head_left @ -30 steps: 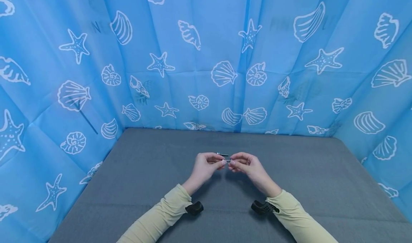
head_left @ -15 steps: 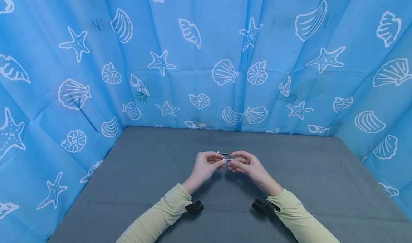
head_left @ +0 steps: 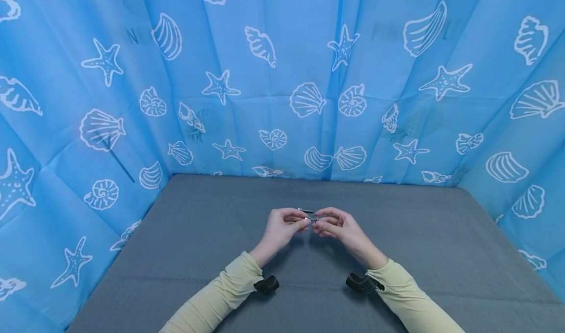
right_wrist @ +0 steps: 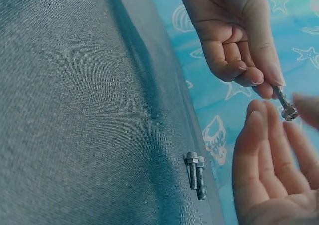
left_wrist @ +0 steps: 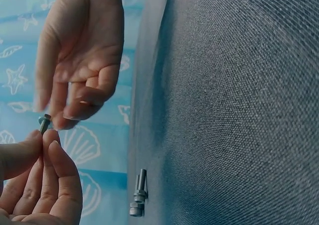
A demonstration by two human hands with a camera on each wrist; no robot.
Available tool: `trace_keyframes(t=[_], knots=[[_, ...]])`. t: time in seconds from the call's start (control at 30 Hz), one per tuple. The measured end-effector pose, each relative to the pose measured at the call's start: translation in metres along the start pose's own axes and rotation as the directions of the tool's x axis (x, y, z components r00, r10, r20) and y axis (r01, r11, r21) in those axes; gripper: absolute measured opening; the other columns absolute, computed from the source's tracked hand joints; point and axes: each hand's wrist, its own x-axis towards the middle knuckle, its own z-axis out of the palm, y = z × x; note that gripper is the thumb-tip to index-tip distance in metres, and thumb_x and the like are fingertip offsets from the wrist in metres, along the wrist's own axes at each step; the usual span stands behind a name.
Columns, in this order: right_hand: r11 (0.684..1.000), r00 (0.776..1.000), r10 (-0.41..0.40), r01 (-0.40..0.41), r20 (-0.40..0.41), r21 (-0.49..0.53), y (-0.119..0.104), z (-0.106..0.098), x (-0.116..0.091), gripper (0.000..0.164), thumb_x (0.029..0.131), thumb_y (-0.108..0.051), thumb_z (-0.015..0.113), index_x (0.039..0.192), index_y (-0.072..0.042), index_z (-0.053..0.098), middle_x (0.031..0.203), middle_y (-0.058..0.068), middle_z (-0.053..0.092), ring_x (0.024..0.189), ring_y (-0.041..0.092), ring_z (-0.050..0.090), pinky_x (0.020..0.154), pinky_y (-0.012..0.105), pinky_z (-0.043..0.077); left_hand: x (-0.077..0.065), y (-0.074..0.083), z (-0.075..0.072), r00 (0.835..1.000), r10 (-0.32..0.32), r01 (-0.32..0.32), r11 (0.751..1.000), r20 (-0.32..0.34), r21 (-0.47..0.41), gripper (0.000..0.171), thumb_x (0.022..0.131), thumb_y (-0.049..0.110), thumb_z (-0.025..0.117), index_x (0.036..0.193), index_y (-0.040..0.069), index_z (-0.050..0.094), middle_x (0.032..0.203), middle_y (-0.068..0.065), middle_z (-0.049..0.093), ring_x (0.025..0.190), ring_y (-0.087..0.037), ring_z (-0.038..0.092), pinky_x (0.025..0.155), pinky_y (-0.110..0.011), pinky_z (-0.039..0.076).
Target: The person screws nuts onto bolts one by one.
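My left hand pinches a small metal bolt by its shaft, between thumb and fingertips. A hex piece with a flange sits at the bolt's other end, turned toward the right hand. Around that end are the fingertips of my right hand, its fingers nearly straight and its thumb blurred and apart from them in the right wrist view. Part of the shaft is hidden in the left fingers. Beyond the hands, two more bolts lie side by side on the grey table.
Grey cloth covers the table. Blue curtains with white shell and starfish prints stand along its back and sides. A black wrist device is on the left wrist, another black device on the right.
Both hands stay in place with the bolt between them. The right fingertips shift slightly at its end, which shows more than a second ago. The bolts on the table have not moved.
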Motion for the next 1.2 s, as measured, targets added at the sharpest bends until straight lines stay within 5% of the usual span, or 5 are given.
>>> trace_keyframes(t=[0.33, 0.53, 0.8, 0.97, 1.2], knots=[[0.999, 0.999, 0.021, -0.022, -0.035, -0.03, 0.002, 0.0015, -0.0009, 0.046, 0.098, -0.024, 0.057, 0.119, 0.016, 0.05, 0.103, 0.029, 0.064, 0.089, 0.023, 0.067, 0.081, 0.046, 0.055, -0.0014, 0.0028, 0.0022, 1.0, -0.014, 0.014, 1.0, -0.011, 0.006, 0.012, 0.084, 0.003, 0.072, 0.094, -0.004, 0.071, 0.083, -0.014, 0.071, 0.074, -0.026, 0.07, 0.07, -0.044, 0.058], [0.999, 0.999, -0.036, 0.036, -0.02, 0.01, 0.0023, -0.0001, -0.0021, 0.044, 0.097, -0.013, 0.059, 0.126, 0.016, 0.043, 0.11, 0.034, 0.059, 0.097, 0.029, 0.066, 0.088, 0.053, 0.05, 0.0002, 0.0013, 0.0032, 0.999, -0.031, 0.031, 0.999, -0.029, 0.021, 0.011, 0.084, 0.001, 0.071, 0.093, -0.006, 0.07, 0.083, -0.016, 0.07, 0.074, -0.027, 0.07, 0.072, -0.049, 0.057], [1.0, 0.999, 0.021, -0.022, -0.036, -0.022, 0.0048, 0.002, -0.0005, 0.043, 0.099, -0.022, 0.056, 0.117, 0.017, 0.051, 0.1, 0.025, 0.066, 0.088, 0.022, 0.067, 0.082, 0.045, 0.055, -0.0018, 0.0001, 0.0032, 0.999, -0.037, 0.037, 0.999, -0.012, 0.01, 0.015, 0.084, 0.001, 0.072, 0.096, -0.008, 0.069, 0.083, -0.018, 0.07, 0.075, -0.027, 0.07, 0.073, -0.049, 0.057], [1.0, 1.0, 0.004, -0.003, -0.019, 0.023, 0.0045, 0.0018, -0.0017, 0.041, 0.097, -0.016, 0.058, 0.122, 0.015, 0.048, 0.106, 0.026, 0.065, 0.094, 0.023, 0.067, 0.088, 0.05, 0.051, -0.0033, -0.0007, 0.0021, 0.999, -0.03, 0.031, 0.999, -0.013, 0.022, 0.013, 0.084, 0.006, 0.073, 0.093, -0.003, 0.071, 0.081, -0.01, 0.071, 0.073, -0.021, 0.07, 0.07, -0.043, 0.058], [0.998, 0.999, 0.035, -0.036, -0.023, -0.042, 0.0041, 0.0024, -0.0012, 0.04, 0.098, -0.023, 0.057, 0.115, 0.013, 0.055, 0.104, 0.025, 0.066, 0.096, 0.028, 0.066, 0.088, 0.049, 0.051, -0.0032, -0.0028, 0.0021, 0.999, -0.035, 0.035, 0.999, -0.01, 0.033, 0.017, 0.084, 0.007, 0.073, 0.096, -0.005, 0.07, 0.08, -0.007, 0.071, 0.072, -0.018, 0.07, 0.071, -0.045, 0.058]])
